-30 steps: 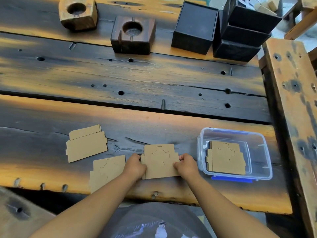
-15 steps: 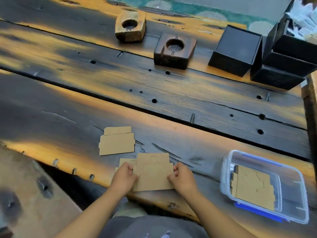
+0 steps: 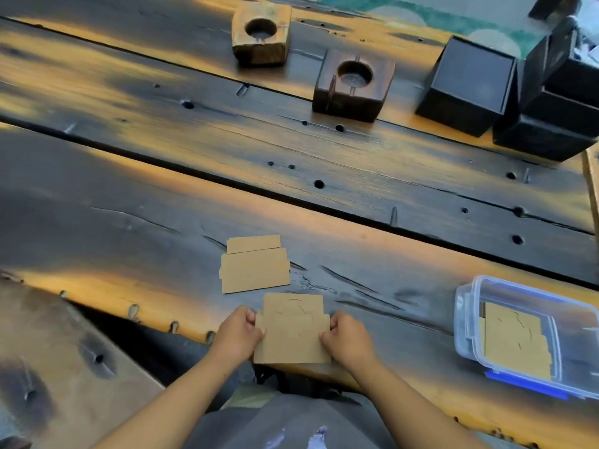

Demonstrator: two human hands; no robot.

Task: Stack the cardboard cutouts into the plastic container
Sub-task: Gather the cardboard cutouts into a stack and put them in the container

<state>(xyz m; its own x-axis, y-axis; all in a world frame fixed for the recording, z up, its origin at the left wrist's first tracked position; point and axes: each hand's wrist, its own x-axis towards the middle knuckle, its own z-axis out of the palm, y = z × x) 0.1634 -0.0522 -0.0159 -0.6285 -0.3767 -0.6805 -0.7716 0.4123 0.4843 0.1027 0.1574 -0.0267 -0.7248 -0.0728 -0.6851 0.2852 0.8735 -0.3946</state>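
Note:
A small stack of brown cardboard cutouts [image 3: 293, 332] lies at the table's near edge. My left hand [image 3: 238, 333] grips its left side and my right hand [image 3: 345, 340] grips its right side. Another cardboard cutout [image 3: 254, 265] lies flat on the table just beyond and to the left, apart from my hands. The clear plastic container [image 3: 466, 322] with a blue clip stands at the right. It holds a cutout [image 3: 512, 346] lying flat inside.
On the far side of the dark plank table [image 3: 356, 176] stand a light wooden block with a hole [image 3: 261, 35], a dark wooden block with a hole [image 3: 355, 84] and several black boxes [image 3: 468, 90]. A gap and a lower plank [image 3: 64, 351] lie at the near left.
I slid the held cutout leftwards over the other cutout near the edge; both now sit aligned between my hands. The view has shifted, so the container sits further right.

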